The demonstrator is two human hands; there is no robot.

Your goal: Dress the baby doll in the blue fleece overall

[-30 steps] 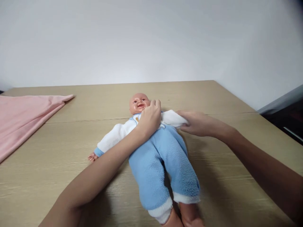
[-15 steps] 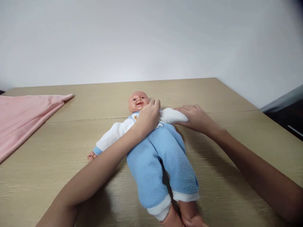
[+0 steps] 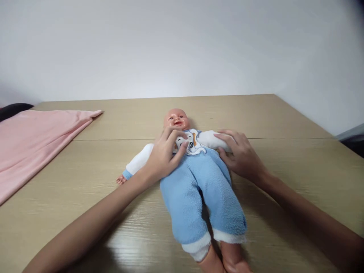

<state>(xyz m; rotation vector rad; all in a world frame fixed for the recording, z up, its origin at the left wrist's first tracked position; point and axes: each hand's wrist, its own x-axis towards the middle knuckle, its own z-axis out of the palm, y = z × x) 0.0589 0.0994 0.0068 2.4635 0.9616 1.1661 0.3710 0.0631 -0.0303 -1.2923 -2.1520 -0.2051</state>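
A baby doll (image 3: 186,163) lies face up on the table, its head away from me and its bare feet toward me. It wears a blue and white fleece outfit with an animal face on the chest. My left hand (image 3: 166,153) rests on the upper chest at the left, thumb and fingers apart. At the right, my right hand (image 3: 240,153) has its fingers over the doll's white sleeve (image 3: 212,139) and its thumb below it. The doll's hand on that side is hidden. The other sleeve (image 3: 139,158) lies stretched out, with a small plastic hand (image 3: 121,179) showing.
A pink cloth (image 3: 42,140) is spread over the left of the wooden table (image 3: 284,121). Behind the table stands a pale wall (image 3: 170,49). Dark objects (image 3: 17,110) show past the left edge, and another dark shape (image 3: 354,140) at the right.
My left hand has moved back from near the doll's neck and its fingers have spread, uncovering the animal face. My right hand remains at the sleeve. The view has shifted slightly left.
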